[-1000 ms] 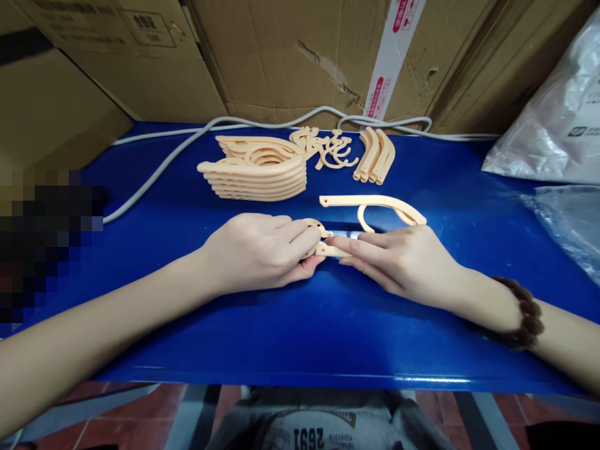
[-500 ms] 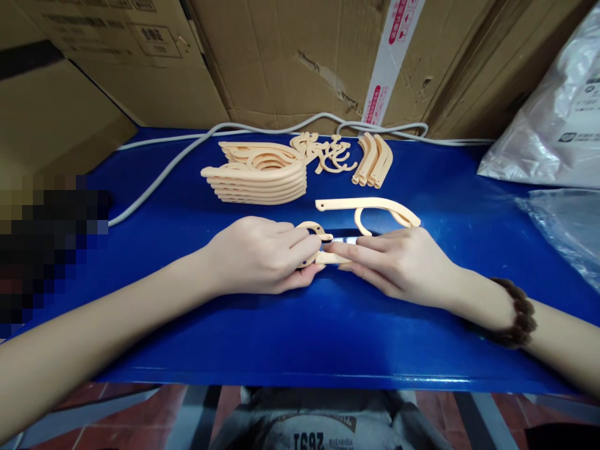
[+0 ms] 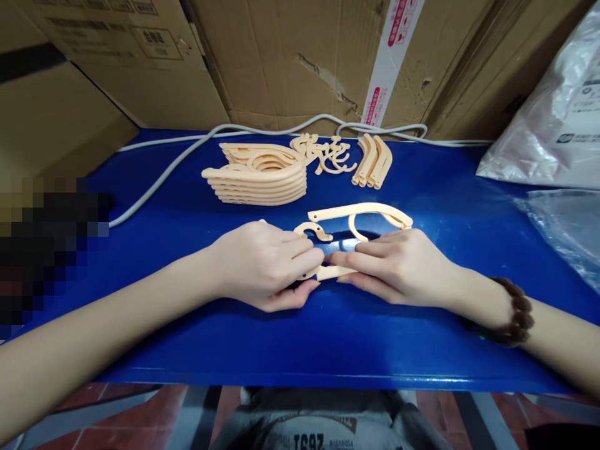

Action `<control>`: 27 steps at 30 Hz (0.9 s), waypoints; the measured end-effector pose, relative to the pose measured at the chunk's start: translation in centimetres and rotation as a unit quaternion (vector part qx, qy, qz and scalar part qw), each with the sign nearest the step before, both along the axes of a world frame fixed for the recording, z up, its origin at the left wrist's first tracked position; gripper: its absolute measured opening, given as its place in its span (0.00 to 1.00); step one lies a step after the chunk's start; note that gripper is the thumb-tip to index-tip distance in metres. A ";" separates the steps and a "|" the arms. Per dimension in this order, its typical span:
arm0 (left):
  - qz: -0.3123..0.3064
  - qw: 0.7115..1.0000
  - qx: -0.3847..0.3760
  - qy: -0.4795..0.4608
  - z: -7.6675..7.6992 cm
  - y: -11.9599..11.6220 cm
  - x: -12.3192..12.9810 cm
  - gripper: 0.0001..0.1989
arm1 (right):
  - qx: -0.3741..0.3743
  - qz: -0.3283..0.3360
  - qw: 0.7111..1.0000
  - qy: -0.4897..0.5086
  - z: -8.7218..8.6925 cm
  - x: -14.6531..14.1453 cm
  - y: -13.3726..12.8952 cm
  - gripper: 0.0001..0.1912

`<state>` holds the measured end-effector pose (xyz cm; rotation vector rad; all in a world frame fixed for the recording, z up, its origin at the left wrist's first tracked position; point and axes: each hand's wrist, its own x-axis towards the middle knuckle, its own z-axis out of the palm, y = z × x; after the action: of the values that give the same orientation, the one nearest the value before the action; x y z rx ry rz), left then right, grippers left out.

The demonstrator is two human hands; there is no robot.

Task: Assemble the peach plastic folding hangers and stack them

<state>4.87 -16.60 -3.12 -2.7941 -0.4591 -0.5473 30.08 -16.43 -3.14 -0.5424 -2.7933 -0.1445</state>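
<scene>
My left hand (image 3: 269, 265) is closed around a beige plastic hanger hook piece (image 3: 320, 232); its curved tip shows above the fingers, and the rest is mostly hidden. My right hand (image 3: 391, 265) is closed on a beige hanger arm assembly. Its long upper arm (image 3: 360, 210) stands out beyond the fingers, with a curved strip under it. Between my hands shows the lower arm's end (image 3: 332, 272), close to or touching the hook piece; I cannot tell whether they are joined. The right fingers cover the assembly's middle.
Behind my hands lie a stack of folded hangers (image 3: 257, 184), loose hooks (image 3: 335, 156) and several curved arms (image 3: 372, 161) on the blue table (image 3: 281, 350). A white cable (image 3: 178, 159) runs along cardboard boxes (image 3: 281, 62). Plastic bags (image 3: 553, 119) sit at right.
The hanger's upper arm has shifted slightly left and toward me, tilting a little. The lower arm's end has dropped slightly, and my left thumb has moved a bit toward me.
</scene>
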 end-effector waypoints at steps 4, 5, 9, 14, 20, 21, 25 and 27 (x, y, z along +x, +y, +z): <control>-0.009 1.000 -0.016 0.001 0.1 0.0 0.1 0.09 | -0.004 0.003 1.000 -0.001 0.1 0.0 0.0 0.17; -0.010 1.000 -0.019 0.001 0.2 0.0 0.1 0.09 | -0.005 0.003 1.000 -0.004 0.1 0.0 0.0 0.17; -0.007 0.999 -0.031 0.010 0.1 0.0 0.1 0.09 | -0.009 0.001 1.000 -0.018 0.1 0.0 0.0 0.18; -0.001 0.999 -0.040 -0.003 -0.3 -0.1 0.0 0.09 | -0.015 -0.003 1.000 -0.021 0.1 0.1 0.0 0.18; -0.007 0.999 -0.044 0.015 0.1 -0.2 0.0 0.08 | -0.025 -0.001 0.999 -0.019 0.2 0.0 0.0 0.17; -0.009 0.999 -0.045 0.016 0.2 -0.2 0.0 0.08 | -0.024 -0.001 1.000 -0.020 0.2 0.0 0.0 0.17; -0.006 0.999 -0.038 0.004 0.1 -0.2 0.1 0.10 | -0.001 0.002 1.000 -0.020 0.1 -0.1 -0.1 0.18; 0.002 1.000 -0.023 0.004 -0.1 -0.2 0.2 0.14 | 0.014 0.006 1.000 -0.016 0.2 -0.2 -0.1 0.17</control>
<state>5.02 -16.83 -3.22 -2.8372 -0.4830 -0.5322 29.91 -16.54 -2.97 -0.5220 -2.8208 -0.1903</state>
